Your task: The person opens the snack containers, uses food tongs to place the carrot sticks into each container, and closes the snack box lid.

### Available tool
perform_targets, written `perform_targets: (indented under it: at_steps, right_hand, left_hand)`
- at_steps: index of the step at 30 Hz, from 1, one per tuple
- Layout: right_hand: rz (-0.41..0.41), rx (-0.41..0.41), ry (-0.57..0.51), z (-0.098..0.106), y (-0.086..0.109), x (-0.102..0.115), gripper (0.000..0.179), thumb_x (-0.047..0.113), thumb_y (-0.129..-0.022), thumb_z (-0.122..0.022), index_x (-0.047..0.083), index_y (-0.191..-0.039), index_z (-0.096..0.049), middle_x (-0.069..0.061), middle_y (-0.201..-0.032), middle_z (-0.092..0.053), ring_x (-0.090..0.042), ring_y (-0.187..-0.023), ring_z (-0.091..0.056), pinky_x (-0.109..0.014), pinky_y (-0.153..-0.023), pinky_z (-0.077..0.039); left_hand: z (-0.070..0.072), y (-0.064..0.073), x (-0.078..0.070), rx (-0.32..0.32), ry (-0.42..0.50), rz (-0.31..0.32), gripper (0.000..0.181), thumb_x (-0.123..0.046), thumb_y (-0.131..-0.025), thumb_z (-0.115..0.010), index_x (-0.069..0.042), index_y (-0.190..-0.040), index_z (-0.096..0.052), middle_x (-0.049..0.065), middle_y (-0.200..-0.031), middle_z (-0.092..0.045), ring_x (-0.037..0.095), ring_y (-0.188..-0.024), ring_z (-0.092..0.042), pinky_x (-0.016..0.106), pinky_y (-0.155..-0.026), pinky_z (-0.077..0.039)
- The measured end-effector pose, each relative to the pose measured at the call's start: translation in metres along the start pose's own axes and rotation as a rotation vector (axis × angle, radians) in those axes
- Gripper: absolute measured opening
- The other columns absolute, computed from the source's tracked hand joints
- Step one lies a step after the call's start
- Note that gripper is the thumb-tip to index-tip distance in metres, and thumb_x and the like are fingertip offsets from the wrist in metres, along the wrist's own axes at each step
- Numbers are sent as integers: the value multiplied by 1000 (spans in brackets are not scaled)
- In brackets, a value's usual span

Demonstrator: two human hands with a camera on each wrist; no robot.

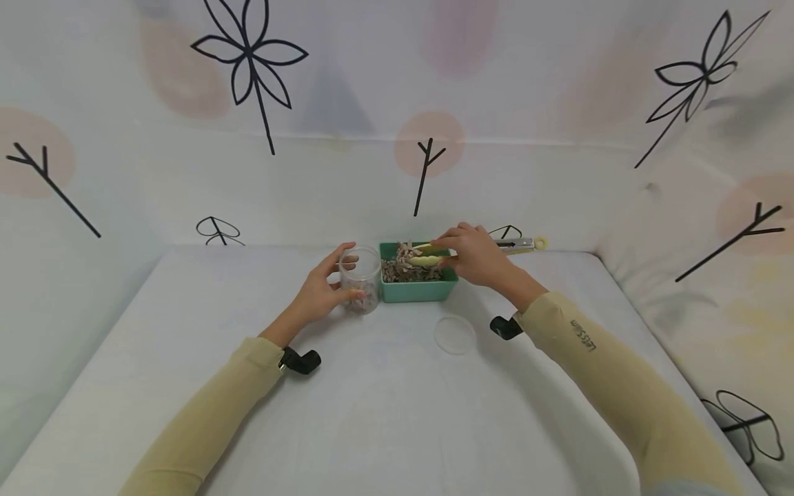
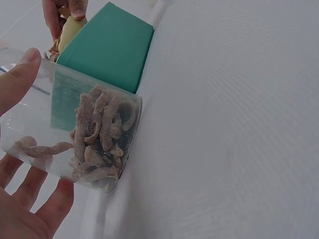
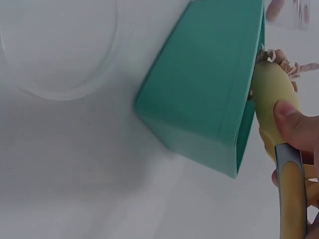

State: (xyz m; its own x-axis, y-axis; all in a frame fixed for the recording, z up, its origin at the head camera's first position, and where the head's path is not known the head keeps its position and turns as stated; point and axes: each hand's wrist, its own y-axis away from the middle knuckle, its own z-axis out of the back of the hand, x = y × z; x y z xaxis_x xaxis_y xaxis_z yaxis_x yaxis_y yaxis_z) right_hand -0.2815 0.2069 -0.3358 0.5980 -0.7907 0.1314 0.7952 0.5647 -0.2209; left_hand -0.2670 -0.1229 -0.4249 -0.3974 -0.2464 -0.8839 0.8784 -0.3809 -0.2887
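Note:
My left hand (image 1: 313, 296) holds a clear jar (image 1: 361, 275), thumb on one side and fingers on the other. Brownish dusted strips (image 2: 102, 117) lie in the jar's bottom, as the left wrist view shows. Directly to its right stands a green rectangular container (image 1: 418, 295) with many similar strips (image 1: 411, 274) inside. Over it, my right hand (image 1: 477, 256) grips food tongs (image 1: 426, 261) with pale yellow tips and a metal-edged handle. In the right wrist view, a cluster of strips (image 3: 279, 59) shows at the tong tips (image 3: 274, 89), above the container's rim.
A round clear lid (image 1: 455, 335) lies flat on the white-covered table (image 1: 384, 413), in front of the green container. The patterned cloth wall (image 1: 347, 186) rises right behind the table's back edge. Dark wrist cameras (image 1: 301, 361) stick out from both sleeves.

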Motion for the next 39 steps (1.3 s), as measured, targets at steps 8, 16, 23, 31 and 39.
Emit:
perform_targets:
  at_steps: [8, 16, 23, 31, 39]
  right_hand:
    - [-33, 21, -58, 1, 0, -1, 41, 19, -89, -78, 8, -128, -69, -10, -122, -67, -29, -110, -54, -52, -89, -43]
    - [-97, 27, -98, 11, -2, -2, 44, 22, -90, -77, 7, -130, -67, -11, -123, -67, -27, -105, -56, -44, -84, -48]
    - [-129, 25, -139, 27, -4, 3, 46, 21, -89, -77, 6, -131, -66, -14, -123, -66, -29, -103, -56, -45, -84, -47]
    - [-106, -17, -211, 43, -11, 7, 48, 20, -89, -77, 6, -133, -65, -14, -126, -65, -30, -108, -56, -45, -86, -48]
    - [-138, 36, -215, 34, -8, 8, 46, 19, -91, -76, 6, -133, -65, -14, -125, -65, -29, -107, -56, -45, -85, -48]
  left_hand:
    - [-2, 0, 1, -9, -3, 8, 90, -18, -85, -83, -25, -157, -30, 9, -145, -50, 27, -125, -47, 55, -100, -45]
    - [-2, 0, -2, -11, -3, 9, 90, -18, -84, -83, -23, -158, -30, 5, -144, -51, 27, -125, -47, 55, -100, -46]
    - [-2, -1, -1, -8, 5, 7, 90, -17, -84, -83, -22, -157, -30, 6, -144, -51, 28, -125, -47, 55, -100, -46]
    - [-1, -1, 0, -10, -1, 1, 91, -16, -84, -83, -23, -157, -31, 6, -143, -51, 28, -125, -47, 54, -100, -46]
    - [-2, -2, -1, -7, 11, 10, 91, -14, -83, -83, -20, -157, -31, 9, -144, -51, 31, -127, -46, 56, -100, -45]
